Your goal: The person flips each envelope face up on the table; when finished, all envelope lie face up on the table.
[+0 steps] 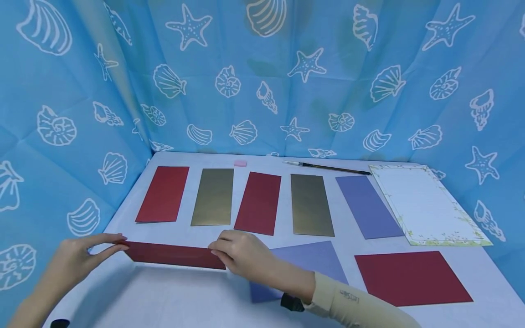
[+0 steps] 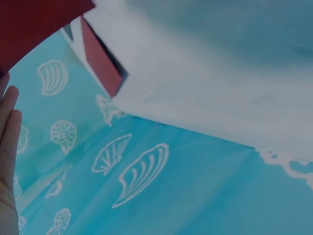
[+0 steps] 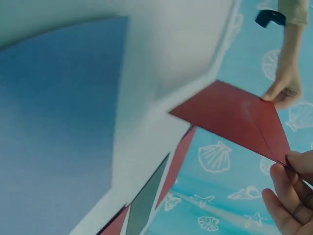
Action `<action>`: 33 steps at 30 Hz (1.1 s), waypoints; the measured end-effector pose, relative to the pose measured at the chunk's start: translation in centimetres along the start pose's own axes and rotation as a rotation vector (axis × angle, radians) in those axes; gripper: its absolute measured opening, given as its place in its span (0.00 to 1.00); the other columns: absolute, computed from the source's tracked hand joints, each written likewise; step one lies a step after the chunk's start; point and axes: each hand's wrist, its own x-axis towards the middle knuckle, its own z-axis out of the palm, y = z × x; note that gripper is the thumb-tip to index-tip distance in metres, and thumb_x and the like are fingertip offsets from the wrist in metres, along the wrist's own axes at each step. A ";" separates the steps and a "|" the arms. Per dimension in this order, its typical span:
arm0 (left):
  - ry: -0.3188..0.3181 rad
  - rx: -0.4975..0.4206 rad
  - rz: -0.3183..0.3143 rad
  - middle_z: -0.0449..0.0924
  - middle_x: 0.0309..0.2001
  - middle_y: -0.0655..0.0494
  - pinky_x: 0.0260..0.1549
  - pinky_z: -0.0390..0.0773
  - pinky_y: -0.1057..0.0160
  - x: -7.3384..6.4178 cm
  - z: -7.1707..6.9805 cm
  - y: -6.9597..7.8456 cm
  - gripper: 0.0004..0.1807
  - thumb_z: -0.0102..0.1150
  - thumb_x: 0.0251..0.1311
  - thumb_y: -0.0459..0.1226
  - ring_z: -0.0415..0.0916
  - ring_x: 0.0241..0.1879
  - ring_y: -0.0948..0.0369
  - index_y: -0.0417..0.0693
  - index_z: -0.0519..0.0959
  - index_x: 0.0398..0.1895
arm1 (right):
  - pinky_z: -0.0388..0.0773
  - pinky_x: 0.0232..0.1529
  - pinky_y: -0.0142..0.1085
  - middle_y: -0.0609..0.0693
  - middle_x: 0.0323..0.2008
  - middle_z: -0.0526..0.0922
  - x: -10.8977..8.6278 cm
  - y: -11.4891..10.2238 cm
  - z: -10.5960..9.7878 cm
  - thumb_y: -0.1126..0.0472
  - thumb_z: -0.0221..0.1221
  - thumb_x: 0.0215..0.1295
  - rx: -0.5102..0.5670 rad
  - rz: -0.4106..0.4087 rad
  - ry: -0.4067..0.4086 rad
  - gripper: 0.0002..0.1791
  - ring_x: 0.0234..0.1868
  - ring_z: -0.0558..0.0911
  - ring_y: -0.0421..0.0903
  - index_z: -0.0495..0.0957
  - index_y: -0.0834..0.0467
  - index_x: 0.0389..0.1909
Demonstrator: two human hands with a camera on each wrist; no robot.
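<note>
A dark red sheet of paper (image 1: 174, 255) is raised above the table, its long side running between both hands. My left hand (image 1: 75, 257) pinches its left end between thumb and fingers. At the other end, the thumb and fingers of my right hand (image 1: 242, 250) pinch its upper right corner. The right wrist view shows the red sheet (image 3: 239, 115) with a crease line near the right hand (image 3: 293, 196); the left hand (image 3: 286, 88) grips the far edge. In the left wrist view, fingers of the left hand (image 2: 9, 142) show beside part of the red sheet (image 2: 39, 24).
Along the back lie a red sheet (image 1: 163, 194), gold sheet (image 1: 213, 197), second red sheet (image 1: 258, 203), second gold sheet (image 1: 311, 205) and purple sheet (image 1: 369, 207). Nearer are a purple sheet (image 1: 311, 262) and red sheet (image 1: 412, 278). A brush (image 1: 328, 167), pink block (image 1: 240, 163) and bordered paper (image 1: 428, 202) lie behind.
</note>
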 end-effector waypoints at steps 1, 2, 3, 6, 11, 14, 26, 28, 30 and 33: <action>-0.003 -0.001 -0.008 0.86 0.30 0.54 0.27 0.71 0.85 0.1 -0.1 0.1 0.22 0.80 0.29 0.29 0.83 0.29 0.55 0.44 0.87 0.36 | 0.73 0.40 0.17 0.47 0.32 0.84 0.1 0.1 -0.2 0.64 0.65 0.61 0.023 0.018 -0.005 0.06 0.34 0.82 0.37 0.86 0.59 0.38; -0.006 -0.009 -0.020 0.86 0.30 0.54 0.27 0.71 0.85 0.1 -0.2 0.2 0.22 0.80 0.30 0.30 0.83 0.29 0.54 0.44 0.86 0.36 | 0.73 0.39 0.17 0.47 0.33 0.84 0.2 0.2 -0.4 0.65 0.65 0.61 0.056 0.039 -0.013 0.06 0.34 0.82 0.37 0.86 0.59 0.38; -0.008 -0.016 -0.034 0.86 0.30 0.54 0.26 0.70 0.85 0.2 -0.4 0.3 0.22 0.80 0.31 0.30 0.83 0.29 0.53 0.45 0.86 0.37 | 0.73 0.38 0.16 0.47 0.33 0.85 0.2 0.3 -0.6 0.65 0.64 0.61 0.089 0.061 -0.023 0.06 0.34 0.83 0.37 0.86 0.59 0.38; -0.008 -0.037 -0.073 0.85 0.29 0.55 0.25 0.70 0.85 0.3 -0.7 0.4 0.22 0.80 0.32 0.31 0.84 0.29 0.51 0.48 0.83 0.37 | 0.73 0.37 0.16 0.48 0.35 0.85 0.5 0.6 -0.9 0.65 0.64 0.62 0.188 0.131 -0.063 0.07 0.36 0.83 0.37 0.86 0.60 0.40; -0.041 -0.026 -0.121 0.84 0.27 0.57 0.22 0.75 0.76 0.5 -1.1 0.5 0.20 0.80 0.35 0.35 0.84 0.29 0.49 0.51 0.81 0.34 | 0.72 0.34 0.17 0.49 0.36 0.86 0.9 1.1 -0.8 0.64 0.63 0.64 0.291 0.216 -0.139 0.07 0.35 0.82 0.37 0.85 0.60 0.41; -0.097 -0.026 -0.170 0.84 0.28 0.56 0.22 0.82 0.63 0.7 -1.0 0.6 0.19 0.80 0.37 0.38 0.83 0.31 0.46 0.51 0.82 0.34 | 0.74 0.33 0.20 0.49 0.36 0.86 1.0 1.5 -0.4 0.64 0.62 0.64 0.330 0.264 -0.184 0.07 0.33 0.81 0.35 0.85 0.60 0.40; -0.323 -0.085 -0.238 0.85 0.31 0.56 0.29 0.84 0.52 1.7 0.7 -0.3 0.16 0.78 0.43 0.39 0.83 0.35 0.46 0.50 0.82 0.36 | 0.73 0.33 0.20 0.47 0.34 0.86 1.1 3.7 1.1 0.63 0.63 0.63 0.353 0.332 -0.312 0.05 0.30 0.79 0.33 0.86 0.59 0.38; -0.358 -0.098 -0.246 0.85 0.31 0.56 0.30 0.84 0.53 1.9 1.2 -0.6 0.16 0.77 0.44 0.40 0.83 0.35 0.46 0.50 0.82 0.36 | 0.73 0.32 0.20 0.45 0.32 0.86 1.2 4.2 1.5 0.63 0.64 0.63 0.359 0.339 -0.323 0.05 0.28 0.77 0.31 0.86 0.58 0.37; -0.381 -0.115 -0.257 0.85 0.31 0.55 0.29 0.84 0.54 2.0 1.7 -0.9 0.16 0.77 0.44 0.40 0.84 0.34 0.47 0.48 0.82 0.36 | 0.73 0.31 0.20 0.45 0.31 0.85 1.3 4.5 1.7 0.63 0.64 0.63 0.364 0.351 -0.337 0.04 0.27 0.76 0.31 0.86 0.57 0.36; -0.412 -0.129 -0.282 0.85 0.31 0.54 0.29 0.84 0.55 2.0 2.3 -1.3 0.16 0.77 0.44 0.39 0.83 0.33 0.48 0.46 0.82 0.36 | 0.73 0.31 0.20 0.43 0.30 0.84 1.4 4.7 2.0 0.63 0.64 0.63 0.357 0.367 -0.362 0.04 0.27 0.76 0.31 0.86 0.57 0.36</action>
